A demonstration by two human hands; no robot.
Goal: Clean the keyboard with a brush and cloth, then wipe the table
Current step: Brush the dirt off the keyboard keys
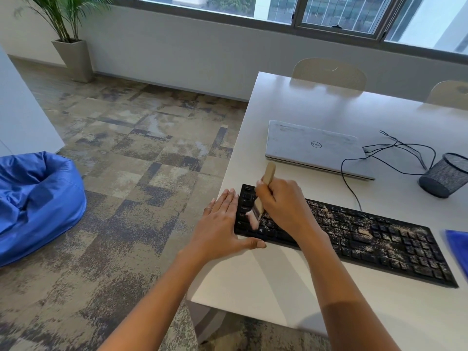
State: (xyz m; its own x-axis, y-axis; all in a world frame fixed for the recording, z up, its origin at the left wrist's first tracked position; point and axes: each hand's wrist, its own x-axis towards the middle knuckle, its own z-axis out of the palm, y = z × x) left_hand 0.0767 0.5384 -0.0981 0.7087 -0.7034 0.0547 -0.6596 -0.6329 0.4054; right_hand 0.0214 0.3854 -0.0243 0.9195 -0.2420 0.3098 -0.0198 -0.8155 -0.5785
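Note:
A black keyboard (367, 236) lies on the white table (278, 282), its keys strewn with pale crumbs and dust. My right hand (283, 206) grips a wooden-handled brush (260, 198), whose bristles touch the keys at the keyboard's left end. My left hand (222, 224) lies flat with straight fingers against the keyboard's left edge, thumb along its front edge. A blue cloth (458, 249) shows at the right border of the view, partly cut off.
A closed white laptop (314, 148) lies behind the keyboard, with black cables (395, 153) trailing to its right. A black mesh cup (445, 176) stands at the right. Two chairs (329, 72) sit at the table's far side. A blue beanbag (38, 203) rests on the carpet.

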